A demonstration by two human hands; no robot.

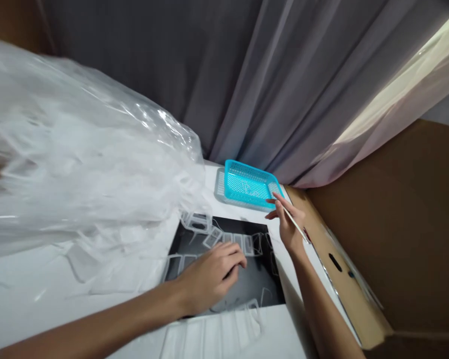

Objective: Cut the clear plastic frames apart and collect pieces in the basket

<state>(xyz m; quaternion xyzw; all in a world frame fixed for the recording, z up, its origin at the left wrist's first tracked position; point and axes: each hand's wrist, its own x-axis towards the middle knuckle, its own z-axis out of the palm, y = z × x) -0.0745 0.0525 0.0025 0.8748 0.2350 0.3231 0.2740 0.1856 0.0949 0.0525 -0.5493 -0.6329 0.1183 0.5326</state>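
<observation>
I see the left hand [217,274] palm down over the black mat [243,284], its fingers partly curled; I cannot tell whether they pinch anything. The right hand [290,227], raised beyond the mat's right side, has its fingers partly spread and holds a thin white stick [294,222]. Clear plastic frames [238,239] line the mat's far side, just past the left hand. I judge that a low sweep of that wrist or those knuckles could knock the row askew, and the thin strands around them could snag a finger. Farther left, the bulging plastic bag [97,159] crowds the mat; if it slumps, it could drag the nearest frames along. At the far side, the blue basket [247,188] sits close behind the right fingers, so a careless backward reach could shove it.
</observation>
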